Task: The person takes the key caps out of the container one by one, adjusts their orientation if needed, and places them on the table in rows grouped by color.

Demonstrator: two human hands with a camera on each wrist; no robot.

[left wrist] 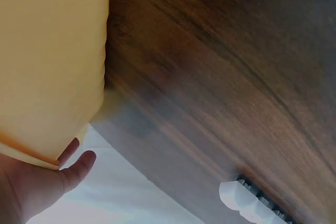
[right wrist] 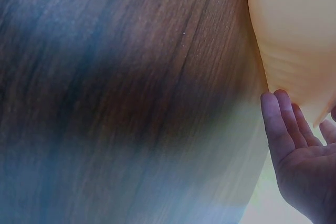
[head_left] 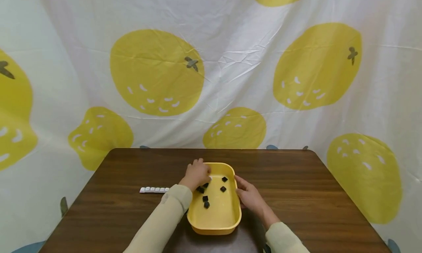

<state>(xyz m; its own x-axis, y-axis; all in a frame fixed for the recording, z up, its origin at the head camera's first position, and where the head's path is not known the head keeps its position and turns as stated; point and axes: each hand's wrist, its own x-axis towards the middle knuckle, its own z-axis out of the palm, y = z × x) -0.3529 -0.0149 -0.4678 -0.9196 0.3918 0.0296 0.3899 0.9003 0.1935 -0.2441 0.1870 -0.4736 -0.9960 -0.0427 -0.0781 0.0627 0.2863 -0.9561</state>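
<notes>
The yellow tray [head_left: 217, 216] stands on the tabletop [head_left: 296, 201], its long side running from 12 to 6 o'clock, with a scatter of small black pieces [head_left: 223, 189] on its floor. The left hand [head_left: 196, 174] reaches over the rim at about 11 o'clock, fingers bent inward; whether it pinches anything I cannot tell. The right hand [head_left: 250, 198] lies along the outer wall at 3 o'clock, its fingers fairly straight against it. The tray looks like thin, smooth plastic: light, fairly stiff, apt to slide when nudged, so the rims at 3 and 9 o'clock seem the best holds, kept level lest the loose pieces skid. Those look hard, light and not fragile, best taken by opposite edges between fingertip and thumb. At 9 o'clock from the tray, white pieces [head_left: 154, 190] sit in a row, probably similar to handle.
</notes>
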